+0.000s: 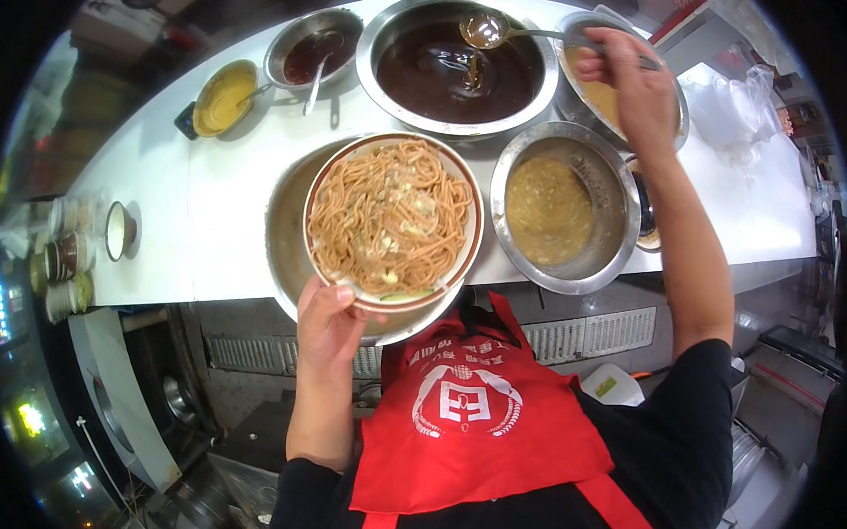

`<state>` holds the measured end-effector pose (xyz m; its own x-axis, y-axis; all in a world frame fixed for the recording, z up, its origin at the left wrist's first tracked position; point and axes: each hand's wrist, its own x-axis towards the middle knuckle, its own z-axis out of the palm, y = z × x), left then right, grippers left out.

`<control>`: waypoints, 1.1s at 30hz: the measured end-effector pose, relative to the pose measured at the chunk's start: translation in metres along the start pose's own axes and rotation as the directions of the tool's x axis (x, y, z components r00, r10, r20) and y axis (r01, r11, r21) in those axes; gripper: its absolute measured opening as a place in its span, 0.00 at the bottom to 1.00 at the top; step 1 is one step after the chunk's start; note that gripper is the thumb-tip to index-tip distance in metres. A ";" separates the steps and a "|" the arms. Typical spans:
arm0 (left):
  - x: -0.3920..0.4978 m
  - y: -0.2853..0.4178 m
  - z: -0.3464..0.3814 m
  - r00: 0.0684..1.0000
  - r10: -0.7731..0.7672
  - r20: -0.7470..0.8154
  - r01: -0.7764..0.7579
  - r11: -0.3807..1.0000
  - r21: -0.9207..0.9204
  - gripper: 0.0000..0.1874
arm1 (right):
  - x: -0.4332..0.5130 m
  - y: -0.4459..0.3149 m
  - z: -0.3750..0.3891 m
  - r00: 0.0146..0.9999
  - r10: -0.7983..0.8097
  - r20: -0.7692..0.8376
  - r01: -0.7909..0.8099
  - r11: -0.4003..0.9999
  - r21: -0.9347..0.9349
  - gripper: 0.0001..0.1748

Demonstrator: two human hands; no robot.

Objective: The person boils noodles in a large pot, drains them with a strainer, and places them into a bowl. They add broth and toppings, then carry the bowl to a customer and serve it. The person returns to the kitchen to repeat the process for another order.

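Observation:
My left hand (334, 317) grips the near rim of a brown-edged plate of noodles (390, 214), thumb on top. The plate is held above a large metal basin (285, 218), hiding most of it. My right hand (629, 76) is closed on the handle of a metal ladle (485, 30), whose bowl hangs over a wide metal basin of dark brown sauce (458, 77). Liquid runs from the ladle into the sauce. Under my right forearm stands a basin of light brown liquid (591, 78). Nearer me is a deep metal basin of yellowish, grainy sauce (549, 206).
At the back left stand a bowl of dark red sauce (319, 51) with a spoon and a bowl of yellow sauce (225, 100). A small cup (119, 231) and stacked bowls (63, 259) are at the left. Plastic bags (740, 111) lie at the right.

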<state>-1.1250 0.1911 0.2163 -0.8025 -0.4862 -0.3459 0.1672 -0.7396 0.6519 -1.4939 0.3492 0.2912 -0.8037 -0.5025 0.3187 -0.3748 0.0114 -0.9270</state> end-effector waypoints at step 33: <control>-0.076 0.058 -0.122 0.984 0.130 -0.122 -0.127 0.991 0.033 0.41 | -0.212 -0.032 0.109 0.917 0.270 0.293 -0.136 0.903 -0.407 0.11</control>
<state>-0.9846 0.1280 0.1983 -0.6980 -0.6315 -0.3376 0.2487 -0.6558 0.7128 -1.2615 0.3609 0.2320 -0.7026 -0.7113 -0.0164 -0.4171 0.4305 -0.8005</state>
